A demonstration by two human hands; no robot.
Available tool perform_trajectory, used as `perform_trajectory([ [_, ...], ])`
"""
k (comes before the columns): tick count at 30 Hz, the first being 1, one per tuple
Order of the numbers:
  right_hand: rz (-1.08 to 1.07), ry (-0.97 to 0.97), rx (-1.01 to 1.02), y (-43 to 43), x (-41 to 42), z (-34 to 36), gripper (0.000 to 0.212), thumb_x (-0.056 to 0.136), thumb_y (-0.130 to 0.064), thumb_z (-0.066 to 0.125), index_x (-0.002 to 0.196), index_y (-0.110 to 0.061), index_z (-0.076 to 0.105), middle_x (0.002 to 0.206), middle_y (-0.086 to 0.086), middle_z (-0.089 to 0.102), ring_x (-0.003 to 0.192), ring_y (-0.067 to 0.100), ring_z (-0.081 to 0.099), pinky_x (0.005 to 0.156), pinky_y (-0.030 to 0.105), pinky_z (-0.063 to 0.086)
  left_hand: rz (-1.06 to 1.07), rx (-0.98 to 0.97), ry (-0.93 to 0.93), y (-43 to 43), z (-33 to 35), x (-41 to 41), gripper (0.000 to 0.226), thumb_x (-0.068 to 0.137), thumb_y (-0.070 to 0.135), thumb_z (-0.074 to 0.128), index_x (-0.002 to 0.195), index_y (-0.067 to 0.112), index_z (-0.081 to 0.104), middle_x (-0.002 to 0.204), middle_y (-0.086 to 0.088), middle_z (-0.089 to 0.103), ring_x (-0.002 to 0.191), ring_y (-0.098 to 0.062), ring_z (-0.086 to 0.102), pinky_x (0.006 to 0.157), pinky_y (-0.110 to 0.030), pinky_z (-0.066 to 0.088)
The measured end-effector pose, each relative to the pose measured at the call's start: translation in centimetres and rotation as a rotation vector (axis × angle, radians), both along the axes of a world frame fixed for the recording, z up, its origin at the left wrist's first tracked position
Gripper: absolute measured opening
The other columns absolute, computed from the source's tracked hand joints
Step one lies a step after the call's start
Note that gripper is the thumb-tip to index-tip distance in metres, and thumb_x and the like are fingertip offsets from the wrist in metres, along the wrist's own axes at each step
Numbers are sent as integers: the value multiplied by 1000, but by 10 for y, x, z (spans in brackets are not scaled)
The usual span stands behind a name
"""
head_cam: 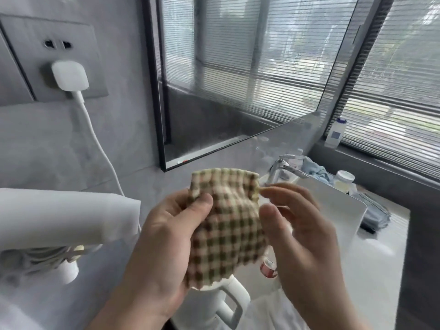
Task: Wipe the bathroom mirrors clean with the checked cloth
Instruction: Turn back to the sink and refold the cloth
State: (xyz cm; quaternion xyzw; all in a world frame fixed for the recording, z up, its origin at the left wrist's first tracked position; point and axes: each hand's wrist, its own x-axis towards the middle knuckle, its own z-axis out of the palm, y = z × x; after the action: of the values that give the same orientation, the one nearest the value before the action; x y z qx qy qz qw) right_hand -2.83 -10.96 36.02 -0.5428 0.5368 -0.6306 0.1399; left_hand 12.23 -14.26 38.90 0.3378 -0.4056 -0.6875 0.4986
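Observation:
The checked cloth [228, 225], beige with brown and green squares, hangs bunched between my two hands below the mirror. My left hand [164, 241] grips its left side, thumb pressed over the fabric. My right hand [302, 236] pinches the cloth's upper right edge between fingertips and thumb. The black-framed mirror [250, 75] is on the wall above and behind the cloth, reflecting window blinds, with smears on its glass.
A white plug and cable [71, 79] hang from a wall socket at left. A folded white towel [59, 215] lies at left. A chrome tap [283, 167] and white basin [333, 206] sit right, with bottles [335, 132] and a white kettle [223, 303] below.

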Motion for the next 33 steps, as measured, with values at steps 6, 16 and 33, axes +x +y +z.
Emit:
perform_trajectory([
  [6, 363, -196, 210, 4, 10, 6, 20, 82, -26, 66, 98, -28, 76, 78, -3, 74, 66, 2, 64, 58, 14, 46, -190, -120, 91, 5, -10, -3, 21, 67, 11, 69, 85, 5, 79, 91, -26, 73, 78, -33, 73, 63, -42, 61],
  [16, 259, -407, 104, -1, 10, 4, 20, 78, -11, 71, 93, -21, 80, 94, 13, 76, 89, 24, 73, 76, 29, 56, -187, -235, -99, -14, -42, 0, 50, 61, 43, 81, 109, 32, 71, 111, -4, 73, 108, -18, 68, 79, -21, 55],
  [33, -119, -167, 122, 15, -3, -25, 26, 86, -1, 69, 89, -26, 73, 90, -3, 73, 81, 11, 67, 71, 21, 53, -185, -251, -200, -33, -57, 2, 17, 77, 35, 67, 92, 33, 73, 99, -3, 76, 95, -21, 73, 81, -39, 53],
])
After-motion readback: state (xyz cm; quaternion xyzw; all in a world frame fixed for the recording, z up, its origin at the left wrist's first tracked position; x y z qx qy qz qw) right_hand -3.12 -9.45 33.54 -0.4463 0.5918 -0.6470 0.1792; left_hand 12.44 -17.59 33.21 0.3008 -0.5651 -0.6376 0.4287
